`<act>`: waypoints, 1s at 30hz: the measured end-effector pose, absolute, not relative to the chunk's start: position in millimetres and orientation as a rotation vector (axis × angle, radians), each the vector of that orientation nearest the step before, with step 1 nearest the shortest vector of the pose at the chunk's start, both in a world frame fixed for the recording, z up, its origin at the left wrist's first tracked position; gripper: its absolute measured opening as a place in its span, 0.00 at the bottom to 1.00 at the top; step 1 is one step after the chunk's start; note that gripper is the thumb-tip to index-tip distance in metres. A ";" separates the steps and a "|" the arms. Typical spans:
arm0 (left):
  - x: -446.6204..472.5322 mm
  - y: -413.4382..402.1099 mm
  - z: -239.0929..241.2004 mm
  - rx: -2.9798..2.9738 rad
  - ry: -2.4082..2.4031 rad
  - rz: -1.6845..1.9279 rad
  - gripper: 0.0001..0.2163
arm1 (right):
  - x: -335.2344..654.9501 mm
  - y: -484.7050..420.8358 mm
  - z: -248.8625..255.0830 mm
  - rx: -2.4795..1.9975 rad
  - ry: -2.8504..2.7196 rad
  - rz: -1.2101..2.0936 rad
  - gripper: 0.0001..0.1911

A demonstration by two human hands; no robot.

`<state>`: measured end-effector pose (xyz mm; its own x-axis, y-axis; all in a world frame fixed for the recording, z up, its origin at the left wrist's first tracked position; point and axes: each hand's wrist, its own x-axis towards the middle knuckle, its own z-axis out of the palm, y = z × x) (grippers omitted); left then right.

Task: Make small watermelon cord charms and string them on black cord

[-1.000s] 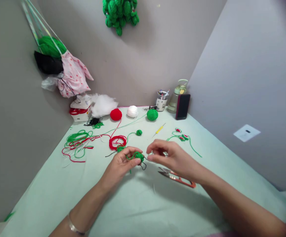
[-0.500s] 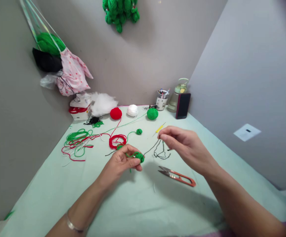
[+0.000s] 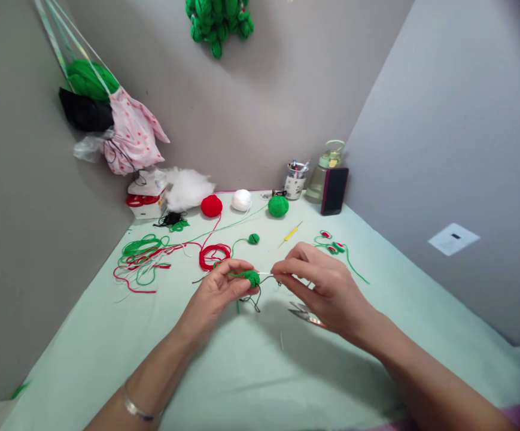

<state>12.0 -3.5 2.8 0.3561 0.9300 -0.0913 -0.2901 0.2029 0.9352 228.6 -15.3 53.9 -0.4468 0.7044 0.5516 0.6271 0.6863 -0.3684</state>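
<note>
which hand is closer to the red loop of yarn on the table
Left. The left hand, pinching a green crochet piece, sits just on the near side of the red yarn loop. The right hand, pinching a needle, is off to the loop's right.

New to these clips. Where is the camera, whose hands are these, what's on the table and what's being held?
There is no machine: a person works with bare hands, filmed by a camera on their head looking down. The left hand pinches a small green crocheted piece; the right hand pinches a thin needle at it, dark thread dangling below. On the pale green table lie a red yarn ball, a white yarn ball, a green yarn ball, loose yarn and scissors.
</note>
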 end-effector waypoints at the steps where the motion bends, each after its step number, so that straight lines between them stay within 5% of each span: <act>1: 12.0 -3.3 2.8 1.009 0.802 0.989 0.12 | 228.5 -15.7 53.3 -0.998 -2.220 0.089 0.09; 21: 11.4 -2.4 -3.7 1.134 0.862 0.976 0.12 | 223.7 -20.4 51.1 -1.069 -2.354 0.058 0.15; 30: 14.7 -4.4 0.3 0.995 0.763 0.973 0.11 | 227.8 -3.8 46.6 -1.180 -1.977 1.014 0.06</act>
<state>14.7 -4.4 0.3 0.3832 0.9193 -0.0902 -0.3061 0.2185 0.9266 227.8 -3.8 46.6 -0.4126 0.9033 0.1179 0.4312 0.3077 -0.8482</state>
